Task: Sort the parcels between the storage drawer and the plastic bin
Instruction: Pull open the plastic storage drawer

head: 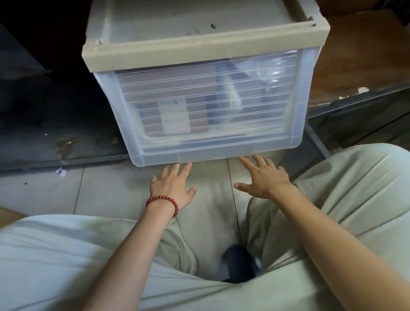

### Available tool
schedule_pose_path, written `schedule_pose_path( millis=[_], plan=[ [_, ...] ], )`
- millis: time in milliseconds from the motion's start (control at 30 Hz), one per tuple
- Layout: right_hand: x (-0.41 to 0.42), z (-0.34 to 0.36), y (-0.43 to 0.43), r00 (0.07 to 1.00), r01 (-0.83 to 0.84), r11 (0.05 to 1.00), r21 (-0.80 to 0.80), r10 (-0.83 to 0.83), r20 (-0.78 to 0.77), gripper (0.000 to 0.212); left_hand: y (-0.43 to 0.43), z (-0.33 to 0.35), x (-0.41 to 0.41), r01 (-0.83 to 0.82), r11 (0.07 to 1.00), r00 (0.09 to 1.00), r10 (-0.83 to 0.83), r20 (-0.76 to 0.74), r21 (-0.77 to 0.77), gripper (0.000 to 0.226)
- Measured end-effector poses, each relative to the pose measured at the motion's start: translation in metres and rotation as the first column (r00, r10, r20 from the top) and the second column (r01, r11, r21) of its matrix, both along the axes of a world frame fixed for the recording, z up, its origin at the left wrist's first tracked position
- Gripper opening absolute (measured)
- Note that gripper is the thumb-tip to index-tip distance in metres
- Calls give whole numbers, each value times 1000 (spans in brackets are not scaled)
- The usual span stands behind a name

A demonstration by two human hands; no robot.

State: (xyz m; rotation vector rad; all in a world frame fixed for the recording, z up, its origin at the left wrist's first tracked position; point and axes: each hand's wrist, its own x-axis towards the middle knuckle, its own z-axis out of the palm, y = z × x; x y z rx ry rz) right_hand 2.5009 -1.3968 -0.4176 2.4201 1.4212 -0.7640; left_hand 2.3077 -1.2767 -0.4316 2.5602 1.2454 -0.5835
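The storage drawer point(208, 103), a clear-fronted unit under a beige frame, stands on the tiled floor point(111, 183) directly in front of the crouched person. The parcels point(174, 116) are seen inside it through the ribbed front: a brown one with a white label point(175, 120) to the left, and a pale bagged one leaning beside it.

The left hand point(172, 187), marked by a red bead bracelet point(162, 203), and the right hand point(263, 178) are both held low at the bottom front lip. The fingers point(185, 168) of both are spread and straight, and nothing is gripped. Whether the tips touch the lip or stop just short of it cannot be told from this angle.

Several faults may be expected from here. If the lip is pulled with fingertips only, the grip could be lost and the front let snap back. On smooth tile the whole unit might be dragged forward rather than opened. Should the bagged parcel be resting against the front, it could be spilled onto the floor once the front is released. If one hand is worked harder than the other, the unit may be skewed, and fingertips could be pinched under the lip.
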Motion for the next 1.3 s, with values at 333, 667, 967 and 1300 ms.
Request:
schedule_pose_path(
  millis=[333,667,967,1300],
  plan=[
    [-10,55,-55,997,-73,991,116,71,20,73,-48,54,-33,23,997,996,-30,87,75,66],
    [-17,106,-83,999,-13,925,381,25,-27,69,-68,119,-53,-46,970,920,-52,388,240,58],
    [-8,103,-56,999,-35,893,449,28,22,56,-38,116,-42,-77,964,924,-27,382,254,42],
    [7,93,-55,1000,21,813,582,-20,-9,43,-37,102,-44,-67,938,895,-93,435,339,45]
  ],
)
